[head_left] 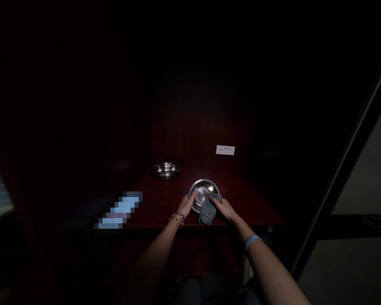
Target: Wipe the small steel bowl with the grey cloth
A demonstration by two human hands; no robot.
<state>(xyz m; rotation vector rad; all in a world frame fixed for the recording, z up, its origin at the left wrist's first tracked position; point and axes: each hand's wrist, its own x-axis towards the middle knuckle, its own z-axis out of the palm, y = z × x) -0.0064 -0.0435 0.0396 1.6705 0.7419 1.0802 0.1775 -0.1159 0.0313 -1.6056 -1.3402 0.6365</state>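
Observation:
A shiny steel bowl (202, 191) rests on the dark red table (158, 203), near its front edge. My left hand (187, 204) grips the bowl's left rim, thumb up on the edge. My right hand (224, 206) holds a grey cloth (207, 212) against the bowl's right side; the cloth hangs down over the front rim. A bead bracelet circles my left wrist and a light blue band my right wrist.
A stack of steel bowls (166, 169) sits at the table's far left. A white socket plate (225, 150) is on the back wall. A blurred pale patch (119, 210) lies at the left front. The surroundings are very dark; a dark frame (343, 178) slants at right.

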